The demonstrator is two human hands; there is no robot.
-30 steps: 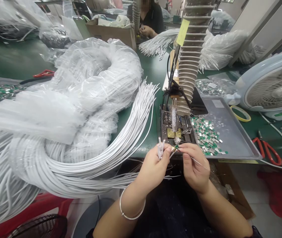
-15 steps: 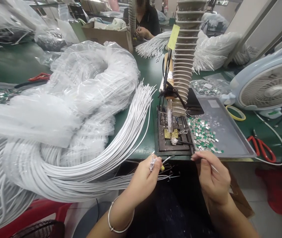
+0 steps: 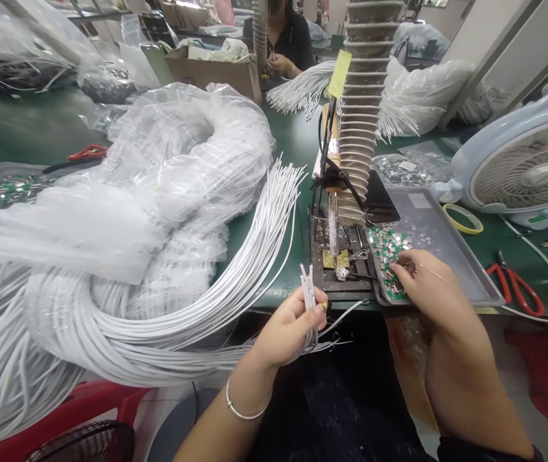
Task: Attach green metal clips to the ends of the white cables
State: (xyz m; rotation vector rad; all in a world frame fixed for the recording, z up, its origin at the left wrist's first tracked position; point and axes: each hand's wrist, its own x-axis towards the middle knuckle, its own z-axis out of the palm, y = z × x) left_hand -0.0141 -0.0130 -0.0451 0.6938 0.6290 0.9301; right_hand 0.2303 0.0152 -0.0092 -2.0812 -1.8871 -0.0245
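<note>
My left hand (image 3: 293, 324) is closed around a few white cables (image 3: 308, 289), their stripped ends pointing up between thumb and fingers. Something small and yellow shows beside the thumb. Over the tray's left side, my right hand (image 3: 428, 282) has its fingertips pinched together at a pile of small green-and-silver circuit boards (image 3: 389, 240). A thin light strand crosses the back of that hand; whatever is between the fingertips is hidden. Between the hands, a soldering iron (image 3: 333, 224) is mounted tip-down above a yellow sponge (image 3: 335, 258) and a silvery solder-like lump (image 3: 342, 274).
A large bundle of white cables (image 3: 158, 327), partly in plastic, covers the left. A ribbed duct (image 3: 363, 109) hangs behind the iron. Right are a grey tray (image 3: 466, 269), tape roll (image 3: 463, 219), red-handled cutters (image 3: 519, 289) and fan (image 3: 534, 160). A person (image 3: 283, 45) sits opposite.
My right hand has moved up and forward from the bench edge to the pile of boards. My left hand has risen slightly and turned, bringing the cable ends upright into view.
</note>
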